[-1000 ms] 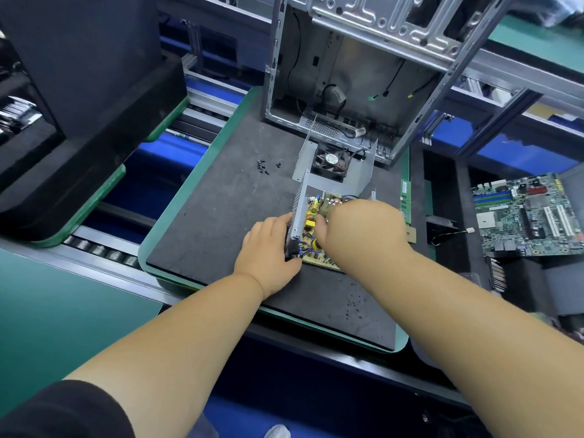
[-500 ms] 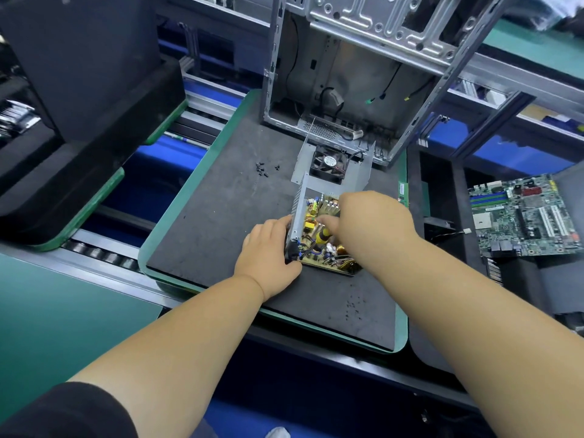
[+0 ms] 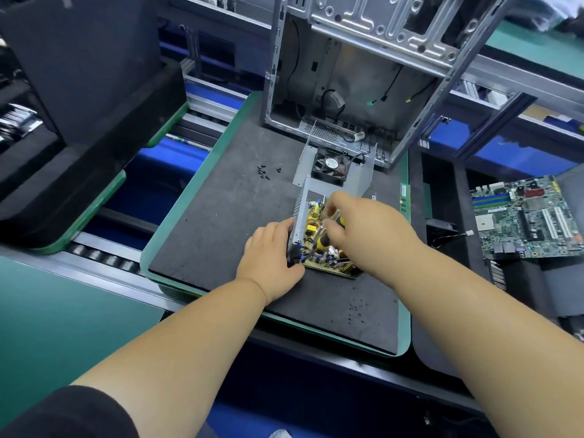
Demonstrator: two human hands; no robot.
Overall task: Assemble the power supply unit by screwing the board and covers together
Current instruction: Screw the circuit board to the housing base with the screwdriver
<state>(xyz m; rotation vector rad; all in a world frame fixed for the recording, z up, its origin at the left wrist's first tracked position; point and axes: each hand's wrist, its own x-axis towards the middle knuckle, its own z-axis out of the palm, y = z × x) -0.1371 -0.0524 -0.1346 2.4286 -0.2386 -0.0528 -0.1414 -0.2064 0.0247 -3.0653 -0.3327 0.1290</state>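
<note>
Your right hand [image 3: 369, 235] covers most of the board [image 3: 319, 245] in the power supply case [image 3: 303, 213], so the right half of the board and any screw holes there are hidden. There's a yellow-and-black handle [image 3: 324, 241] poking out under your fingers, likely a screwdriver, but its tip is out of sight and motion blur smears your fingertips; can't say for sure whether you're gripping it or just reaching over it. The fan [image 3: 331, 165] on the cover plate [image 3: 360, 181] beyond carries a round label, text too small to read. The motherboard [image 3: 524, 216] at right has printing too, unreadable. Nothing else legible. Pose: both forearms extend forward over the black mat [image 3: 221, 222]. Your left hand [image 3: 268, 251] is curled around the near-left corner of the case, thumb low by the black socket end, steadying it. Your right hand arches down over the board from the right, fingers bent, wrist raised. The case sits on the mat right of centre, just in front of the cover plate, with the open PC chassis [image 3: 357, 74] standing behind. Loose screws [image 3: 264, 172] lie on the mat to the upper left, well apart from the case.
</note>
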